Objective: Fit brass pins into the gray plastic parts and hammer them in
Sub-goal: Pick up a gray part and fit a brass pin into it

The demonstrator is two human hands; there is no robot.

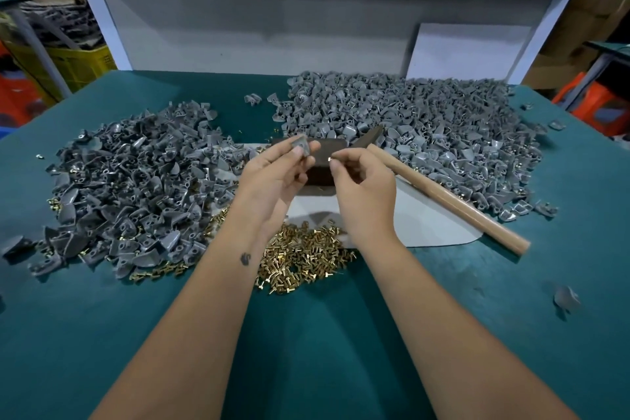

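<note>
Brass pin (330, 158) pinched in right hand (363, 193), gray part (301, 144) gripped by left hand (272, 177), small gap between

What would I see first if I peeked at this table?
Two big heaps of gray plastic parts, one at the left and a bigger one at the back right. Near the front lies a shiny pile of brass pins, and a wooden-handled hammer rests at the right.

Teal-covered table (102, 334): two gray plastic part heaps (126, 194) (409, 123), brass pin pile (300, 259), white sheet (426, 222), hammer (443, 194), dark block (322, 160).
</note>
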